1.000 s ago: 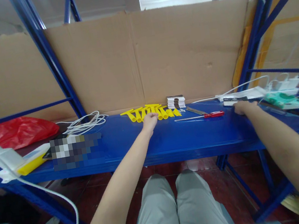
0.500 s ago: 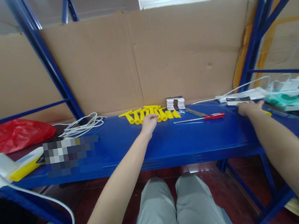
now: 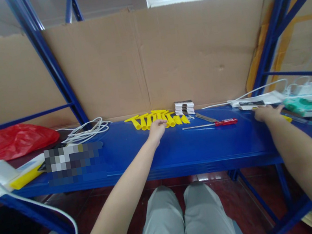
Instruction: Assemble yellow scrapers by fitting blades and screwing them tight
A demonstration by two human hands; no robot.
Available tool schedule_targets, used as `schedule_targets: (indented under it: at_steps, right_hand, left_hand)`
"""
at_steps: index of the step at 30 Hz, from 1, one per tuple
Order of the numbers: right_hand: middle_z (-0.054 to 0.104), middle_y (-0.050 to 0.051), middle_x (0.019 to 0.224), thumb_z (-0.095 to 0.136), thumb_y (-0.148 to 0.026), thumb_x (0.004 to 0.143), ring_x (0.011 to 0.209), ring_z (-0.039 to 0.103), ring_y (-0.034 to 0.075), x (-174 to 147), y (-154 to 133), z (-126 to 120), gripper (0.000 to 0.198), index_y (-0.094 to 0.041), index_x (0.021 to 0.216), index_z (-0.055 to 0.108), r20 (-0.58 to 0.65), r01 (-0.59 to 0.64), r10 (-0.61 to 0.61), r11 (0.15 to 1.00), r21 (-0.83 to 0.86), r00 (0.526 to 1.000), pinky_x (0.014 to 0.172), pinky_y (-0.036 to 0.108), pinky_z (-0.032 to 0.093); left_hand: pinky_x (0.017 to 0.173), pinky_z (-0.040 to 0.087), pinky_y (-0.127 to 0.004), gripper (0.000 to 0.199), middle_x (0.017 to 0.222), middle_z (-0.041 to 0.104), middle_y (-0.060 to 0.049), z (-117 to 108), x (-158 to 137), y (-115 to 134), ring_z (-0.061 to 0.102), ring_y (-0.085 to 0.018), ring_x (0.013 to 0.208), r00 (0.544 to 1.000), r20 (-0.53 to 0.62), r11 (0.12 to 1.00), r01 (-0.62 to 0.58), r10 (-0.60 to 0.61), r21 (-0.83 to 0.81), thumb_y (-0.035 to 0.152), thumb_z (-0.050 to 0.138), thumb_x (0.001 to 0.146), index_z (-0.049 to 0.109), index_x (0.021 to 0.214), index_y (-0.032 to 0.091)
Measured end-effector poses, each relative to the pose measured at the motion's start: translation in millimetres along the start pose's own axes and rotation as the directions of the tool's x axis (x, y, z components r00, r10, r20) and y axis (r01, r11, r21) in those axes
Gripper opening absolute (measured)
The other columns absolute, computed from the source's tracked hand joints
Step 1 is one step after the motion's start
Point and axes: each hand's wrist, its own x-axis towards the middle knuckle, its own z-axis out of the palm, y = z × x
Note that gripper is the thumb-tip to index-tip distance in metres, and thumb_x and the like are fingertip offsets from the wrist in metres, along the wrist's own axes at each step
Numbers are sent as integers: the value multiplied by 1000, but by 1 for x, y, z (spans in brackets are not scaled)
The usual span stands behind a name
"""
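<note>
My left hand (image 3: 157, 131) is closed, its fingers curled, in front of the row of yellow T-shaped plastic handles (image 3: 137, 124). Whether anything is inside those fingers is hidden. Just right of the row lie small yellow pieces (image 3: 185, 119) and a stack of white-and-black packets (image 3: 184, 108). Far to the right, my right hand (image 3: 266, 113) reaches down with most fingers bent and the outer one sticking out. A yellow piece (image 3: 287, 118) shows beside it, and a white-and-black package (image 3: 246, 105) lies behind. What its fingertips grip is hidden.
A red-handled screwdriver (image 3: 225, 122) and a flat metal strip (image 3: 206, 117) lie on the blue shelf (image 3: 197, 148). A teal-and-white pack (image 3: 306, 107) stands at right. Left are coiled white cable (image 3: 88, 130), a red bag (image 3: 13, 141) and a yellow-handled item (image 3: 27, 177). Cardboard (image 3: 100, 70) closes the back.
The view has shifted slightly, moving the right side of the scene outward. Both hands keep nearly the same places beside the objects.
</note>
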Motion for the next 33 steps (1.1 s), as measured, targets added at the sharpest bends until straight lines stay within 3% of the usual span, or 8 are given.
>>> schedule_targets:
  at_steps: [4, 11, 15, 18, 22, 26, 31, 33]
  right_hand:
    - [35, 21, 150, 32, -6, 88, 141, 25, 34, -16, -9, -8, 48, -19, 124, 61, 46, -38, 49, 974, -225, 998, 104, 69, 15]
    - [36, 23, 149, 28, -9, 90, 141, 26, 33, -16, -7, -6, 50, -15, 130, 58, 47, -23, 38, 957, -290, 998, 106, 65, 18]
    - [40, 21, 147, 27, -9, 90, 138, 30, 32, -16, -6, -3, 50, -16, 127, 60, 8, 33, -32, 959, -282, 999, 105, 64, 22]
    - [47, 21, 140, 24, -8, 89, 130, 40, 32, -16, -10, -2, 50, -12, 124, 60, -99, 113, -147, 951, -289, 984, 102, 62, 26]
    - [60, 22, 122, 31, -11, 87, 113, 52, 31, -15, -26, -4, 44, -9, 115, 65, -237, 269, -341, 919, -289, 910, 92, 49, 36]
    - [66, 17, 103, 36, -8, 82, 97, 56, 27, -17, -57, -6, 40, -12, 104, 69, -420, 425, -473, 881, -209, 774, 81, 39, 36]
    - [65, 12, 92, 37, -8, 79, 92, 56, 24, -25, -104, 0, 36, -16, 91, 70, -634, 541, -403, 840, 29, 660, 79, 35, 35]
    - [65, 11, 91, 36, -9, 78, 91, 56, 23, -31, -119, 8, 35, -17, 89, 69, -698, 557, -312, 817, 149, 645, 79, 35, 36]
  left_hand:
    - [84, 50, -34, 17, 81, 72, -6, 0, 1, -1, 65, -20, 85, 1000, 1, 1000, -5, 5, -9, 4, 55, 65, 66, 64, 17]
    - [85, 50, -35, 17, 84, 72, -7, 0, 1, -2, 65, -21, 87, 1000, 2, 1000, -13, 13, 1, 4, 54, 66, 66, 65, 17]
    - [85, 50, -33, 20, 86, 72, -7, 0, 2, -3, 66, -20, 87, 1000, 14, 998, -26, 25, 63, 4, 53, 68, 69, 71, 15]
    - [86, 50, -32, 24, 92, 72, -9, 0, 3, -5, 66, -20, 89, 997, 34, 978, -74, 69, 197, 4, 51, 70, 71, 81, 13]
    - [94, 47, -32, 28, 104, 71, -10, -1, 2, -7, 64, -22, 103, 983, 65, 858, -182, 172, 480, 5, 51, 73, 71, 91, 13]
    - [97, 44, -35, 30, 113, 67, -11, -7, -2, -4, 59, -26, 112, 974, 51, 689, -193, 222, 698, 8, 53, 76, 70, 99, 15]
    - [94, 45, -41, 32, 122, 62, -13, -14, -6, -1, 56, -29, 117, 983, -36, 619, -86, 181, 780, 14, 53, 78, 67, 106, 18]
    - [93, 46, -42, 34, 123, 61, -14, -15, -7, -2, 55, -30, 118, 989, -45, 616, -52, 140, 786, 16, 54, 78, 65, 110, 18]
